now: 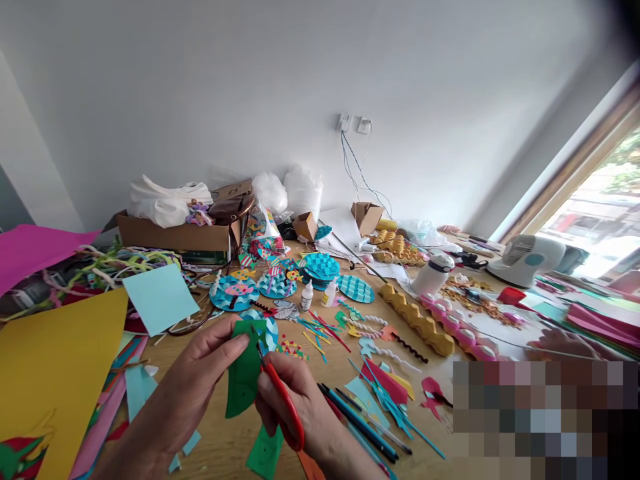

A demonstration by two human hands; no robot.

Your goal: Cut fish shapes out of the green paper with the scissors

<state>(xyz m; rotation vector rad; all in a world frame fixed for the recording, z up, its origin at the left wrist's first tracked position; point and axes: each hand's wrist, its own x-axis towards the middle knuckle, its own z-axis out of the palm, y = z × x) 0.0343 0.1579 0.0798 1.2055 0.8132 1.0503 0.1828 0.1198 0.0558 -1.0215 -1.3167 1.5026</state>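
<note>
Near the middle of the view, my left hand (205,363) pinches a piece of green paper (240,383) along its upper left side, thumb on top. My right hand (293,387) grips red-handled scissors (290,410), with the fingers wrapped round the handles. Their blades meet the paper's right edge near the top; how far they are apart is hard to see. Faint drawn marks show on the green sheet. Below my hands, another green paper piece (265,453) lies on the wooden table (215,427). Several pens (363,430) rest just right of my right wrist.
Blue paper discs with fish (239,290), two glue bottles (307,295), cut paper strips (320,330) and a yellow egg-carton strip (417,320) lie ahead. Yellow card (60,373) fills the left. A white bottle (434,273) and another person's hand (565,350) are at right.
</note>
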